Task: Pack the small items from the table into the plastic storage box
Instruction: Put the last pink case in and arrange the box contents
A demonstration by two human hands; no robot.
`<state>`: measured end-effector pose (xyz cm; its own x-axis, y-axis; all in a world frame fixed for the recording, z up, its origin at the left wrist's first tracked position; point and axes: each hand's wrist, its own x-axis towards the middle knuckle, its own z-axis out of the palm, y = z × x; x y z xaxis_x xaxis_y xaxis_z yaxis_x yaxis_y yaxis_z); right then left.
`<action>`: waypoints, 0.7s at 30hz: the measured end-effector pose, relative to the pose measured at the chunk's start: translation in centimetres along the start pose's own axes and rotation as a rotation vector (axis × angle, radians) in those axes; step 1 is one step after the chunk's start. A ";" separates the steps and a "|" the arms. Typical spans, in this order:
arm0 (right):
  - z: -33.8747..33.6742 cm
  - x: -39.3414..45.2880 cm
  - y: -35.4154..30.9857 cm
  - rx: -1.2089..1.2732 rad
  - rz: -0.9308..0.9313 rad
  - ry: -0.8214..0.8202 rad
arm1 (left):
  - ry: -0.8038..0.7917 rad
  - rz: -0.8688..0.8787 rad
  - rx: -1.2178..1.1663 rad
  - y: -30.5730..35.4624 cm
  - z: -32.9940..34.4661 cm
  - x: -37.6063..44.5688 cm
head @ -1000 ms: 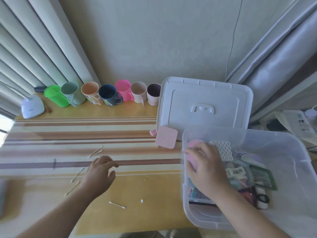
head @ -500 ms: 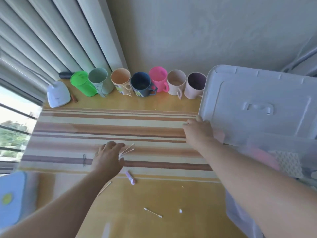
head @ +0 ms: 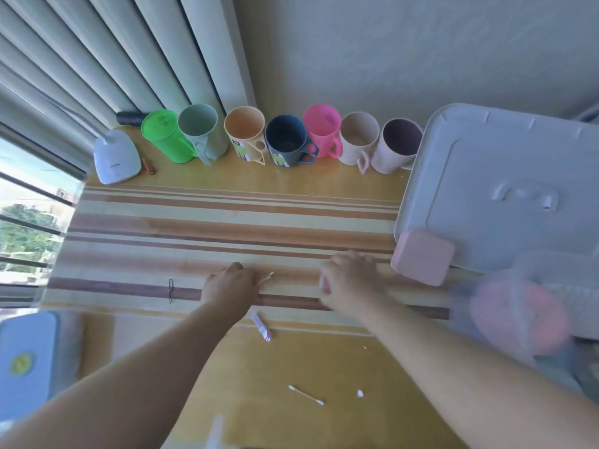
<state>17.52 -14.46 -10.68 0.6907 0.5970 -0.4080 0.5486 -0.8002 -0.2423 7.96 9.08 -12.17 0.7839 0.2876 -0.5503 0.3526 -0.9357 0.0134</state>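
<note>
Left fingers: the left hand [head: 230, 288] lies palm down on the striped cloth [head: 201, 228], fingers curled close together over thin swab sticks [head: 267, 277] that poke out at its 2 o'clock; whether they are pinched or only covered cannot be told.
Right fingers: the right hand [head: 348, 283] is blurred, fingers bent toward the cloth, with a small pink thing [head: 325, 283] showing at its left edge; the grip on it is not clear.
Between the hands: bare striped cloth, the two hands near each other but apart.
At 6 o'clock of the left hand: a small pale pink and white packet [head: 263, 328] at the cloth's near edge.
Further toward 6 o'clock: one cotton swab [head: 306, 395] and a white speck [head: 360, 393] on the yellow table [head: 291, 367].
At 9 o'clock of the left hand: a black hairpin [head: 170, 290] lying on the cloth.
At 2 o'clock of the right hand: a pink square case [head: 423, 257], resting on the corner of the white lid [head: 505, 176].
At 3 to 4 o'clock of the right hand: the plastic storage box [head: 531, 264], blurred, with a round pink item [head: 525, 315] seen through its clear wall.
At 12 o'clock, along the wall: a row of seven cups [head: 285, 137], green through pale mauve.
At 10 o'clock: a white lamp base [head: 116, 157] beside the green cup.
At 8 o'clock, frame edge: a pale blue lidded container [head: 26, 361].
</note>
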 end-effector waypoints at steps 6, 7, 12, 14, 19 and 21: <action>5.2 -5.0 -7.8 0.150 -0.120 -0.052 | 0.013 -0.065 -0.061 -1.2 0.1 -1.9; 5.7 -5.1 -8.7 0.152 -0.125 -0.043 | 0.035 -0.093 -0.143 -2.1 0.5 -2.4; 7.3 -3.6 -11.7 0.177 -0.081 0.007 | 0.087 -0.141 -0.458 -7.1 1.9 -7.0; 7.8 -2.8 -12.0 0.159 -0.046 -0.012 | 0.026 -0.141 -0.508 -8.1 3.0 -9.1; 8.9 -2.5 -12.2 0.123 -0.063 -0.016 | -0.037 -0.119 -0.294 -7.9 5.9 -12.0; 8.7 -2.7 -11.8 0.112 -0.077 -0.037 | -0.022 -0.119 -0.250 -7.6 6.2 -11.9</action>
<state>5.10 -7.13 -14.40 0.6293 0.6561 -0.4165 0.5416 -0.7546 -0.3704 -7.17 11.49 -10.89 0.7191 0.3856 -0.5781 0.5589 -0.8153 0.1514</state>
